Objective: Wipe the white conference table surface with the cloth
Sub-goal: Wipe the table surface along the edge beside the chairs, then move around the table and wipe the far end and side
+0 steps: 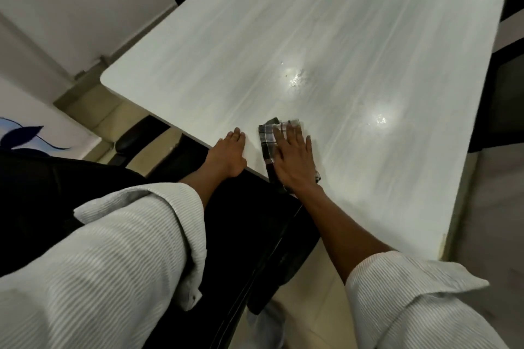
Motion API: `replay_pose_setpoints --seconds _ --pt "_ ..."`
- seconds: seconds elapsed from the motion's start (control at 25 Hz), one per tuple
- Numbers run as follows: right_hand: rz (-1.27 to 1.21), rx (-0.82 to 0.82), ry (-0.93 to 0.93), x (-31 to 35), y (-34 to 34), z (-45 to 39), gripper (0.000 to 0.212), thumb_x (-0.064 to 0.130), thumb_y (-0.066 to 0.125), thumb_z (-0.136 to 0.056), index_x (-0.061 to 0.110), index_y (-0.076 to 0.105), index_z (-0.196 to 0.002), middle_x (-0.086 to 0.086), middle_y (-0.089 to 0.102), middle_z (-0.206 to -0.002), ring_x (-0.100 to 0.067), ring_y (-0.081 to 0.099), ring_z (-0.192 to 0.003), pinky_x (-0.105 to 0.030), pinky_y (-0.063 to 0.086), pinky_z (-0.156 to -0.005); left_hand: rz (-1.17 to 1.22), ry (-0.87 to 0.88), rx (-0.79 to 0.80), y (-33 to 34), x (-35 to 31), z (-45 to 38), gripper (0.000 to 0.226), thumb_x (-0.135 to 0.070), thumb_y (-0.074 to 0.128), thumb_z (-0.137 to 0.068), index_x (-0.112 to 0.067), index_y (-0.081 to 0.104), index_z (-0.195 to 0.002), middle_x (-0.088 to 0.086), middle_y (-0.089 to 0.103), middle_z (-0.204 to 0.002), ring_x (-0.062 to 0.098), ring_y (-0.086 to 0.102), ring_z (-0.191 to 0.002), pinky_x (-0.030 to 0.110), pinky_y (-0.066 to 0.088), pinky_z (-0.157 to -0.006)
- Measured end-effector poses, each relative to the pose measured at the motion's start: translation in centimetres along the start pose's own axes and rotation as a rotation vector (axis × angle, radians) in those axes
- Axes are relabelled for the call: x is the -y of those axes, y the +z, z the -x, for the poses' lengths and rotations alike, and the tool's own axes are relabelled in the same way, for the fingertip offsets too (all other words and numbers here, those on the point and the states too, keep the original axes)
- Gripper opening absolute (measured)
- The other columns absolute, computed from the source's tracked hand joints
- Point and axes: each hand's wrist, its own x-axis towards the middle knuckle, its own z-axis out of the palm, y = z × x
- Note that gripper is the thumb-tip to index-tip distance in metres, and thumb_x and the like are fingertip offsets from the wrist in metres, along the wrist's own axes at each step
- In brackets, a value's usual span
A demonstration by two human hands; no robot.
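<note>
Right hand (293, 160) flat on cloth (268, 144) at near desk (354, 45) edge.
Cloth long axis runs from the near edge toward the desk's far end; fingers straight, pressing. Left hand (228, 154) rests flat beside it, grip released.

The cloth (269, 144) lies on the table (368, 65) near its edge, under the right hand (293, 160), left hand (229, 154) beside it

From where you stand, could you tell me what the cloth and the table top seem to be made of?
The cloth looks like thin woven fabric, probably cotton: a dark and light check pattern, lying limp and creased under the right hand. The table top looks like pale laminate with a faint printed wood grain; its sheen and bright light reflections suggest a smooth, semi-gloss finish.
</note>
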Motion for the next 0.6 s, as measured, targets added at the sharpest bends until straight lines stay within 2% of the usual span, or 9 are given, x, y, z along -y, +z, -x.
replay_pose_setpoints --seconds 0.08,0.16,0.24,0.32,0.36,0.4,0.48,0.52,0.6 --pt "-0.041 -0.053 -0.026 1.1 -2.1 1.7 0.055 0.025 0.04 -0.114 0.027 0.033 -0.168 -0.006 0.019 -0.179 -0.024 0.004 -0.168 -0.044 0.003 -0.136 -0.025 -0.015 0.018 -1.6 0.1 1.2 0.066 -0.018 0.043 -0.109 -0.004 0.016 -0.168 0.018 0.014 -0.176 0.034 0.025 -0.16 0.044 0.022 -0.13" --pt "-0.161 -0.091 0.003 2.8 -3.8 4.0 0.051 0.023 0.045 -0.113 0.024 0.044 -0.163 -0.005 0.031 -0.175 -0.025 0.02 -0.166 -0.041 0.017 -0.133 -0.006 -0.021 0.008 -3.2 -0.2 3.1 0.056 -0.023 0.044 -0.11 -0.008 0.034 -0.162 0.017 0.034 -0.168 0.036 0.039 -0.152 0.045 0.033 -0.124" --pt "-0.282 -0.112 0.103 4.8 -5.3 6.7 0.047 0.029 0.048 -0.112 0.027 0.052 -0.159 -0.004 0.044 -0.169 -0.027 0.04 -0.157 -0.042 0.034 -0.125 0.029 -0.01 0.018 -5.6 -0.6 5.2 0.052 -0.031 0.047 -0.11 -0.016 0.042 -0.159 0.016 0.04 -0.164 0.035 0.043 -0.149 0.044 0.038 -0.121" --pt "-0.32 -0.096 0.187 6.5 -7.1 8.4 0.045 0.035 0.049 -0.111 0.03 0.055 -0.155 -0.003 0.052 -0.163 -0.028 0.052 -0.147 -0.043 0.043 -0.119 0.004 0.005 0.031 -8.8 -0.7 6.7 0.05 -0.037 0.051 -0.107 -0.017 0.049 -0.153 0.015 0.043 -0.16 0.035 0.047 -0.146 0.047 0.04 -0.12" --pt "-0.314 -0.105 0.208 7.6 -8.1 9.3 0.044 0.036 0.049 -0.111 0.03 0.057 -0.154 -0.003 0.055 -0.161 -0.029 0.054 -0.145 -0.043 0.045 -0.117 -0.022 0.024 0.033 -10.8 -0.6 7.7 0.045 -0.039 0.054 -0.105 -0.014 0.057 -0.143 0.018 0.049 -0.154 0.036 0.053 -0.139 0.049 0.043 -0.117" --pt "-0.308 -0.125 0.214 8.6 -9.0 10.2 0.043 0.035 0.049 -0.111 0.028 0.058 -0.152 -0.004 0.058 -0.159 -0.03 0.055 -0.144 -0.042 0.045 -0.116 -0.04 0.044 0.024 -12.6 -0.6 8.9 0.036 -0.04 0.056 -0.103 -0.011 0.064 -0.124 0.02 0.057 -0.144 0.036 0.061 -0.127 0.051 0.048 -0.113" --pt "-0.329 -0.157 0.215 10.8 -10.8 11.3 0.042 0.033 0.049 -0.111 0.024 0.061 -0.15 -0.004 0.059 -0.157 -0.029 0.055 -0.144 -0.039 0.044 -0.116 -0.01 0.078 -0.028 -16.0 -0.1 11.6 0.028 -0.04 0.062 -0.1 -0.015 0.059 -0.088 0.019 0.067 -0.116 0.032 0.07 -0.099 0.052 0.055 -0.104" --pt "-0.342 -0.167 0.223 12.0 -11.7 11.7 0.043 0.034 0.049 -0.111 0.023 0.06 -0.151 -0.004 0.059 -0.157 -0.028 0.053 -0.145 -0.039 0.043 -0.118 -0.004 0.102 -0.055 -17.3 0.3 12.9 0.029 -0.039 0.063 -0.099 -0.018 0.054 -0.08 0.016 0.067 -0.104 0.031 0.07 -0.091 0.051 0.057 -0.101" --pt "-0.342 -0.177 0.242 14.0 -13.3 12.5 0.045 0.037 0.05 -0.11 0.023 0.058 -0.152 -0.005 0.056 -0.159 -0.027 0.05 -0.148 -0.042 0.041 -0.122 0.011 0.116 -0.099 -19.3 0.9 15.2 0.03 -0.036 0.065 -0.099 -0.019 0.053 -0.078 0.01 0.065 -0.091 0.029 0.07 -0.082 0.045 0.06 -0.095"
